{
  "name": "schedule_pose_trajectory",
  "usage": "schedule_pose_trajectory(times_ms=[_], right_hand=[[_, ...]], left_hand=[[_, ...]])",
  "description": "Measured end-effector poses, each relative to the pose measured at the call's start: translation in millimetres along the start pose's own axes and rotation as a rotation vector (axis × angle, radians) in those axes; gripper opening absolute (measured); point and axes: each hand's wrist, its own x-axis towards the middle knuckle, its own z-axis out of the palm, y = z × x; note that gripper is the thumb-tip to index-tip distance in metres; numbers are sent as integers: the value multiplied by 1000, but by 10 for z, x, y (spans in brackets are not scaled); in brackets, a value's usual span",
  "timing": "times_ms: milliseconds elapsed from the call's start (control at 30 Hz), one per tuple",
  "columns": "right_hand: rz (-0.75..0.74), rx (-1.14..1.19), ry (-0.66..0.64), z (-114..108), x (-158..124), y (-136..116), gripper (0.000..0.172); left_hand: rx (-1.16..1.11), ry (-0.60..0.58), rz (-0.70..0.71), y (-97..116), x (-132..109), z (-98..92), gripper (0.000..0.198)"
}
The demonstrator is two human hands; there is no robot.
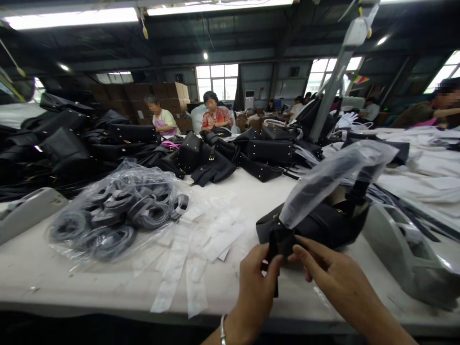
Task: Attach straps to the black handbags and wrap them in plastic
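A black handbag (316, 220) lies on the white table in front of me, its raised handle wrapped in a cloudy plastic sleeve (334, 179). My left hand (257, 282), with a bracelet at the wrist, pinches a black strap (282, 242) at the bag's near left end. The fingers of my right hand (330, 270) close on the same strap from the other side. Part of the strap hangs below my left fingers. Exactly how it is folded or fastened between my fingertips is too dark to make out.
Left of my hands lie white paper strips (204, 235) and a clear plastic bag of coiled grey-black bands (122, 211). Grey sewing-machine-like housings (413, 254) flank the work area. Black bags (212, 158) are heaped along the far side. Several people sit beyond.
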Motion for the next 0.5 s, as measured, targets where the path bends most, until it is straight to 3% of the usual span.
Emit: schedule_pose_trajectory(times_ms=[100, 200, 267, 367, 500], right_hand=[[61, 166, 138, 116, -179, 81, 52], [143, 253, 287, 265, -395, 200, 38], [180, 218, 186, 385, -465, 266, 37], [174, 307, -39, 507, -424, 265, 51], [220, 529, -49, 476, -312, 135, 55]], left_hand=[[99, -20, 155, -3, -118, 29, 29], [133, -17, 195, -38, -166, 8, 47], [145, 11, 197, -52, -198, -6, 50], [210, 23, 247, -28, -297, -3, 56], [179, -97, 319, 72, -447, -55, 62]])
